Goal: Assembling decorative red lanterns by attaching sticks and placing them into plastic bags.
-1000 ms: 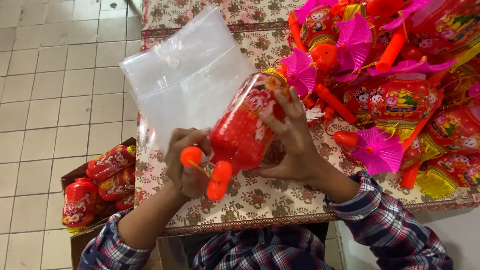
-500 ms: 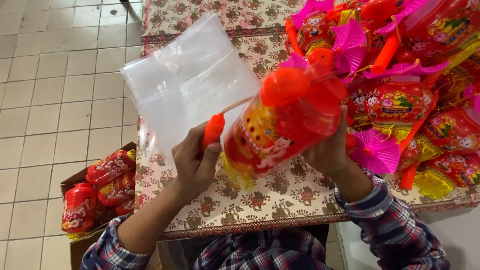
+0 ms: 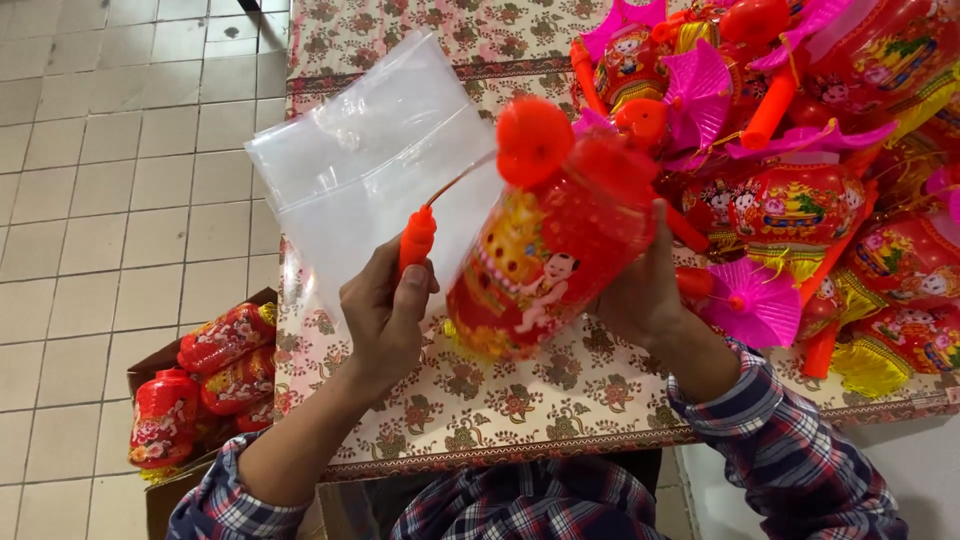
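Over a surface (image 3: 520,420) covered in a floral-patterned cloth, a person in a plaid shirt holds up a red cylindrical toy lantern (image 3: 545,265), tilted, clear of the cloth. The right hand (image 3: 640,295) wraps around the lantern's body, fingers closed on it; the left hand (image 3: 385,315) is closed around a small orange handle stick (image 3: 415,240), which a thin wire joins to the lantern's round orange top cap (image 3: 533,140). The step in hand looks like readying one lantern for bagging: a single clear plastic bag (image 3: 365,175) lies flat on the cloth just behind the left hand. Judging from this, the next move calls for tucking stick and wire against the body so the whole piece can slide into the bag's mouth without snagging. To the right, a heap of loose lanterns (image 3: 830,200) with pink paper fans covers the surface, too tangled to count exactly. On the tiled floor at left, an open cardboard box (image 3: 150,365) holds at least three wrapped lanterns (image 3: 225,340).
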